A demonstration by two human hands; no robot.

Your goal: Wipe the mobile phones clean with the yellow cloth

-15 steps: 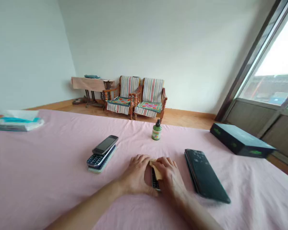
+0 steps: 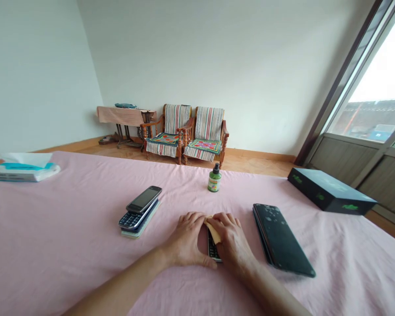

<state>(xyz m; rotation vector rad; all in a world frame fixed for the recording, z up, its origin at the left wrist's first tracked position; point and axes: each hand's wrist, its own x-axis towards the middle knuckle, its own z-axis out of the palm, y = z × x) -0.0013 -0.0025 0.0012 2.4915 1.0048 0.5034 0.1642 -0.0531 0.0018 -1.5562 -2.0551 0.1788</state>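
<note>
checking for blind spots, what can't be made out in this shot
All in the head view:
keypad phone: mostly covered by left hand and right hand.
yellow cloth: largely under the right hand.
green bottle: label too small.
tissue pack: cut by left edge.

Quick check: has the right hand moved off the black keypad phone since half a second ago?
No. The right hand stays the same gap left of the dark flat tablet, pressing the small yellow cloth on the black keypad phone.

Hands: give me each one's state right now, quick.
Left hand: curled around the keypad phone, holding it on the pink sheet.
Right hand: closed on a small yellow pad, pressing it on the phone.
</note>
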